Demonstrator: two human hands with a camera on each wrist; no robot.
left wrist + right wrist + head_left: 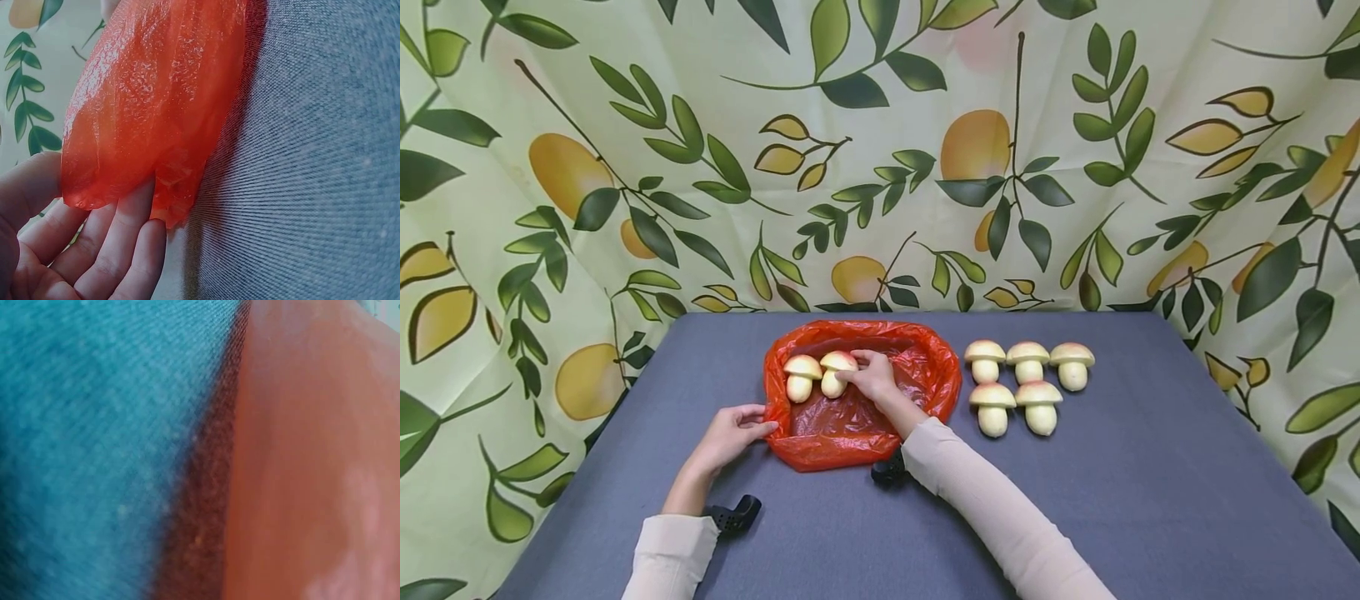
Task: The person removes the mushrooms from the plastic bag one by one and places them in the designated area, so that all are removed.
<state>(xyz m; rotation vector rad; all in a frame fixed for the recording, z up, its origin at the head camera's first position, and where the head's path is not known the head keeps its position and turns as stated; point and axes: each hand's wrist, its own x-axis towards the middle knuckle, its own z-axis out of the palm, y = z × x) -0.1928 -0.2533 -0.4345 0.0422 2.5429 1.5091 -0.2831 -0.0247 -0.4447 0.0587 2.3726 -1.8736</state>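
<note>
A red plastic bag point(842, 454) lies with its mouth wide and its rim folded down. Inside, at its left, a pale toy mushroom point(801, 379) with a yellow-red cap lies beside a second toy mushroom point(833, 382). My right hand point(876, 379) reaches over the bag and holds that second mushroom by its right side. At the bag's left edge, my left hand point(733, 433) grips the rim. The left wrist view shows the thumb and fingers point(128, 240) of that hand around the red plastic. Only bag and cloth, blurred, fill the right wrist view; the right hand is hidden there.
Right of the bag, several more toy mushrooms point(1041, 408) lie in two rows on the grey-blue tablecloth point(1150, 500). A leaf-and-fruit patterned curtain point(880, 208) hangs behind the table and along its sides. Black wrist devices point(737, 515) sit under both wrists.
</note>
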